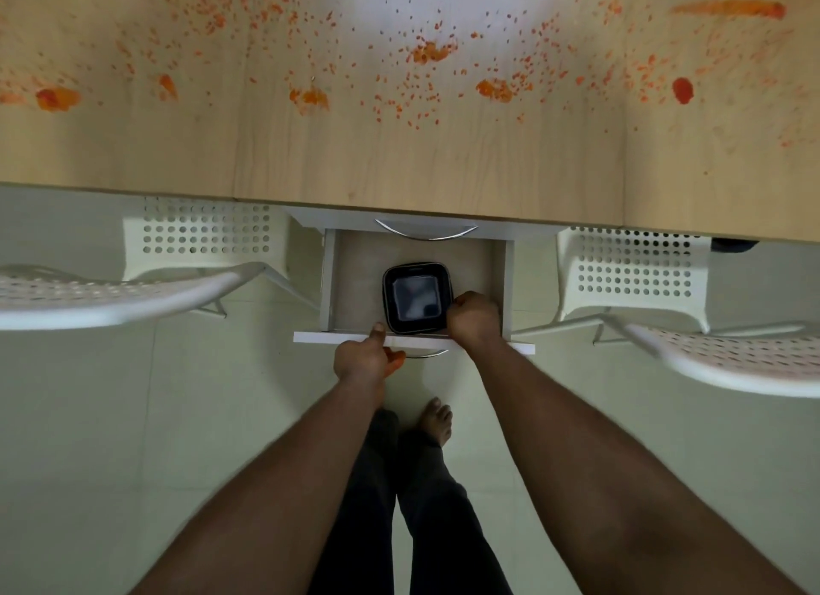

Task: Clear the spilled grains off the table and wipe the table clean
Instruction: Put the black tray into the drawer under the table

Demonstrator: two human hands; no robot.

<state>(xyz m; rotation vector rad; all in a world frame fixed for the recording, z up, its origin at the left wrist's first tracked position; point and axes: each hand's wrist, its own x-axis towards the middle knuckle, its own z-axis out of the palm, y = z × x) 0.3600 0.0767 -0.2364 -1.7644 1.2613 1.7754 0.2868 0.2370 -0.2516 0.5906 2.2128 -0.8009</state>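
Orange grains (430, 53) lie scattered across the far table (275, 150), uncleared and well apart from both hands. Below its near edge a drawer (355, 257) stands open. The left hand (361, 359) grips the drawer front, thumb on top. The right hand (475, 319), fingers curled, holds the near-right edge of a black container (415, 299) inside, and is the nearer hand for lifting it, in my judgement.

Matt wood-grain table (399, 159), glossy black container (415, 299)
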